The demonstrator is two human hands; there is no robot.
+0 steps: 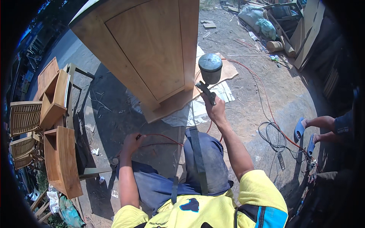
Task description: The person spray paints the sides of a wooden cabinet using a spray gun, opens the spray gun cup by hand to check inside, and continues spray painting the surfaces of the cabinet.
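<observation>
Spray gun [208, 76] sits in the person's right hand [215, 110], which is clenched round its grip, the dark round cup on top and the nozzle turned at the lower right edge of a tall wooden cabinet [148, 49]. A faint mist shows against the wood just left of the cup. The cabinet stands on the bare dirt ground [247, 102], its foot resting on sheets of cardboard [228, 70] and pale paper spread beneath it.

The left hand [131, 142] is low by the person's knee, fingers closed on a thin red hose [163, 137] that runs across the lap toward the gun. Another stretch of red hose curves over the ground to the right, past a loose coil of dark cable [272, 136].

The person crouches in blue trousers and a yellow shirt, a dark strap running down the right leg.

At the left edge of the yard stand several unfinished wooden boxes [61, 159] and slatted chairs [24, 117]. At the far right another person's feet in blue sandals [304, 135] rest on the dirt. In the top right corner lie boards, sacks [258, 21] and scrap timber.
</observation>
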